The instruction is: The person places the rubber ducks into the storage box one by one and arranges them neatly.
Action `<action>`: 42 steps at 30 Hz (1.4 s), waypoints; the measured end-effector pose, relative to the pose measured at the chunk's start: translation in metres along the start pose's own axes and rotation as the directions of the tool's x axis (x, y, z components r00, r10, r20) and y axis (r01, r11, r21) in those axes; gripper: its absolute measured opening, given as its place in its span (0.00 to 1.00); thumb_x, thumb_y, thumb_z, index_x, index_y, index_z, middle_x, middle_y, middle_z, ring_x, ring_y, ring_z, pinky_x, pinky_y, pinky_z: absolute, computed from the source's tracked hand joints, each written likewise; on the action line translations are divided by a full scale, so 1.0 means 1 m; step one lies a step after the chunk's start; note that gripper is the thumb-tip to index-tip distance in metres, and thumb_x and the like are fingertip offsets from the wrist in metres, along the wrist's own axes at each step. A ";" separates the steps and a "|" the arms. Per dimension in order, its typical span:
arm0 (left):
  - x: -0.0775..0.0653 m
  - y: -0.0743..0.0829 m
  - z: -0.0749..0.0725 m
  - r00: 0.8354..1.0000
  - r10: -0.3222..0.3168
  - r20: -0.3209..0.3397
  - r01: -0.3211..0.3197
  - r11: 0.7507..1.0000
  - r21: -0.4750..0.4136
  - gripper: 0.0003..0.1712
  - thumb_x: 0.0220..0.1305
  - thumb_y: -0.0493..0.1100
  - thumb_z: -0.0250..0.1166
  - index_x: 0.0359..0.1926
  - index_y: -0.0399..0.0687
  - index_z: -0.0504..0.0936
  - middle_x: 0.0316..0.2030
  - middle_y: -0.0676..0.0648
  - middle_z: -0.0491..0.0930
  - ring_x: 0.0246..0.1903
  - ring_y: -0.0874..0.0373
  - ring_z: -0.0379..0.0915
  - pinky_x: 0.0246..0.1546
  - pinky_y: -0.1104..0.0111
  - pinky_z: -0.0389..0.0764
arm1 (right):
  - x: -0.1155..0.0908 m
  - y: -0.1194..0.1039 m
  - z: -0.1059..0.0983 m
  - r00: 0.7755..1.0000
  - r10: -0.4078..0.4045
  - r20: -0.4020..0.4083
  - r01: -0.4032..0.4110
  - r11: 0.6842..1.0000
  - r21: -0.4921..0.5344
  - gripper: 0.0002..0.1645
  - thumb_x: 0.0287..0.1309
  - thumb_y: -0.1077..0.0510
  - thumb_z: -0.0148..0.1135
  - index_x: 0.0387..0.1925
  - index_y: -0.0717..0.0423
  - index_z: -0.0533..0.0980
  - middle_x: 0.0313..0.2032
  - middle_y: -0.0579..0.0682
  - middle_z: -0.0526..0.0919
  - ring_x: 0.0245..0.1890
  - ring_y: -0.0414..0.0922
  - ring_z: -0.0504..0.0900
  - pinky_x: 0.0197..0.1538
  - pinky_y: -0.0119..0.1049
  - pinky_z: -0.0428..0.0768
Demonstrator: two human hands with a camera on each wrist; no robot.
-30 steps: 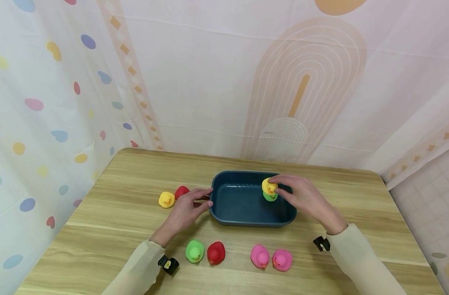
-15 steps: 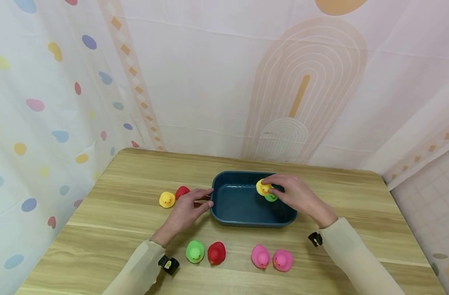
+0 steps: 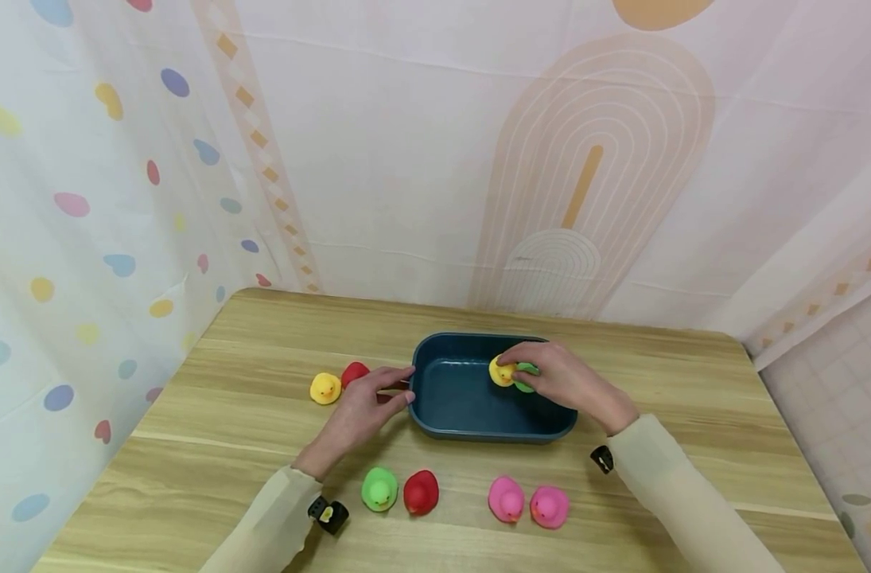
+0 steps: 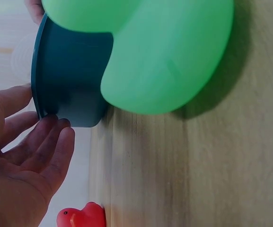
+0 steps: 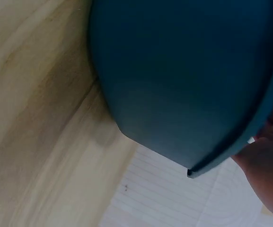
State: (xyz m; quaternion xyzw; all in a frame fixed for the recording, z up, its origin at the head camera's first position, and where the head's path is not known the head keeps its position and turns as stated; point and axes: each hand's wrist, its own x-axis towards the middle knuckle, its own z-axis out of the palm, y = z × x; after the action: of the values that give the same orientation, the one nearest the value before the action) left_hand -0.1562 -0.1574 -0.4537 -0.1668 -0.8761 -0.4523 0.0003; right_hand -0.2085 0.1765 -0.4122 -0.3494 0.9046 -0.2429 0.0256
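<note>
A dark blue tray (image 3: 485,435) stands on the table. Inside, toward its right end, my right hand (image 3: 567,380) pinches a yellow rubber duck (image 3: 502,372) between thumb and fingers. A green rubber duck (image 3: 526,377) lies just to the right of it, partly covered by that hand. My left hand (image 3: 359,402) rests its extended fingertips against the tray's left rim, as the left wrist view also shows at the tray's wall (image 4: 72,71). In the right wrist view the tray's outer side (image 5: 183,85) hides most of the right hand.
Left of the tray sit another yellow duck (image 3: 325,388) and a red duck (image 3: 354,372), partly behind the left hand. Nearer the front edge are a green duck (image 3: 379,489), a red duck (image 3: 421,493) and two pink ducks (image 3: 507,499). A patterned curtain (image 3: 406,159) hangs behind.
The right hand has moved the yellow duck left and down, from over the green duck to beside it in the tray. The left hand has stayed at the rim.
</note>
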 end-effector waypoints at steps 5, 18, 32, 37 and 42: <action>-0.001 0.000 0.000 1.000 -0.004 0.003 0.004 1.000 0.003 0.26 0.70 0.39 0.69 0.66 0.37 0.79 0.60 0.40 0.81 0.53 0.46 0.83 0.51 0.60 0.86 | 0.003 0.001 0.004 1.000 -0.001 0.024 0.001 1.000 0.005 0.17 0.68 0.63 0.68 0.56 0.56 0.84 0.56 0.52 0.85 0.57 0.51 0.83 0.62 0.52 0.80; -0.002 0.000 0.001 1.000 -0.002 0.011 0.001 1.000 0.002 0.26 0.70 0.39 0.69 0.67 0.37 0.79 0.60 0.40 0.81 0.52 0.47 0.83 0.51 0.61 0.86 | 0.010 0.006 0.012 0.998 -0.042 0.050 0.043 0.999 -0.025 0.16 0.65 0.65 0.69 0.54 0.56 0.85 0.53 0.51 0.87 0.54 0.49 0.84 0.58 0.46 0.83; -0.002 -0.001 0.002 1.000 0.007 0.009 -0.007 1.000 0.008 0.26 0.70 0.39 0.69 0.66 0.37 0.79 0.60 0.40 0.81 0.53 0.47 0.83 0.51 0.61 0.86 | 0.010 0.011 0.016 0.997 -0.061 0.057 0.062 0.998 -0.020 0.15 0.65 0.67 0.68 0.53 0.59 0.85 0.53 0.53 0.87 0.53 0.50 0.85 0.56 0.45 0.84; -0.001 0.000 0.002 1.000 0.006 0.010 -0.006 1.000 0.010 0.26 0.70 0.39 0.69 0.66 0.37 0.79 0.60 0.39 0.81 0.53 0.47 0.83 0.50 0.62 0.86 | 0.010 0.010 0.016 0.998 -0.050 0.048 0.051 0.999 -0.019 0.15 0.65 0.66 0.69 0.52 0.59 0.85 0.52 0.53 0.87 0.52 0.50 0.85 0.55 0.45 0.84; -0.001 0.000 0.002 1.000 0.007 0.010 -0.007 1.000 0.006 0.26 0.70 0.39 0.69 0.66 0.36 0.79 0.60 0.39 0.81 0.53 0.47 0.83 0.50 0.62 0.86 | 0.010 0.010 0.016 0.998 -0.037 0.056 0.038 0.999 -0.006 0.16 0.66 0.66 0.68 0.54 0.59 0.84 0.54 0.53 0.86 0.54 0.50 0.84 0.57 0.46 0.83</action>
State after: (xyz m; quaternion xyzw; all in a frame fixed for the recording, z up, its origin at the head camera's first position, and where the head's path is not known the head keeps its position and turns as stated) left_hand -0.1547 -0.1565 -0.4550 -0.1722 -0.8768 -0.4489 -0.0018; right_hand -0.2188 0.1698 -0.4302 -0.3730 0.8976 -0.2304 0.0453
